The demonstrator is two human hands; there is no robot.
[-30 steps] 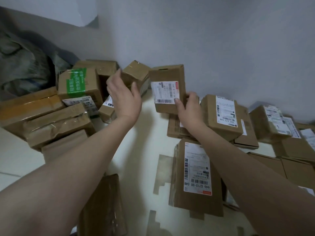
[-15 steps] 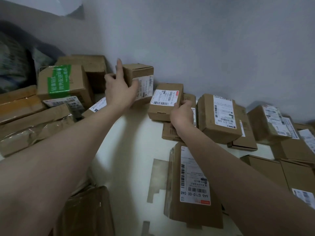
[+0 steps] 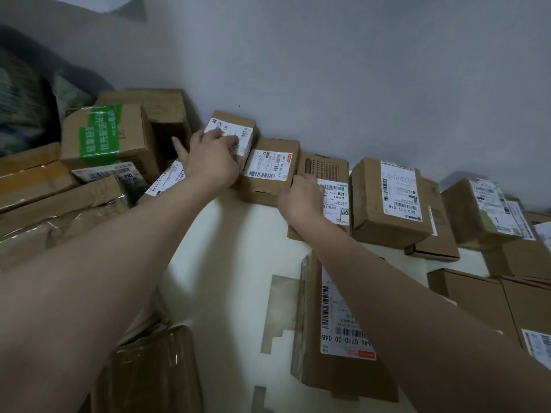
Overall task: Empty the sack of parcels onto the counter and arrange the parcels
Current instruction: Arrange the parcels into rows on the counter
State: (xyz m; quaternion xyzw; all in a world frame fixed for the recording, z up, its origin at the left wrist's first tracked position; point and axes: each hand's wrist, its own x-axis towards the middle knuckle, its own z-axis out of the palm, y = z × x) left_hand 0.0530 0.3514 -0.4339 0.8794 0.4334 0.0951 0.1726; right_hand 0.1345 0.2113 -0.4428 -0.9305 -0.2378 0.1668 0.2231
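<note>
Cardboard parcels lie in a row along the wall on the white counter (image 3: 232,263). My left hand (image 3: 208,158) rests on the labelled face of a small box (image 3: 238,122) near the wall, fingers lying on the label and thumb spread out to the left. Right beside it sits another small box (image 3: 269,171) with a white label facing up. My right hand (image 3: 299,199) lies flat on a thin parcel (image 3: 326,169) just right of that box and grips nothing. A dark sack (image 3: 21,93) slumps at the far left.
A box with green tape (image 3: 104,135) and larger cartons (image 3: 155,104) crowd the left. More labelled boxes (image 3: 390,198) line the wall rightwards. A long flat parcel (image 3: 340,329) lies under my right forearm, and a plastic-wrapped parcel (image 3: 155,371) at the bottom left.
My right hand set the labelled box down by the wall, let go and slid onto the thin parcel. My left hand pushed its small box back beside it.
</note>
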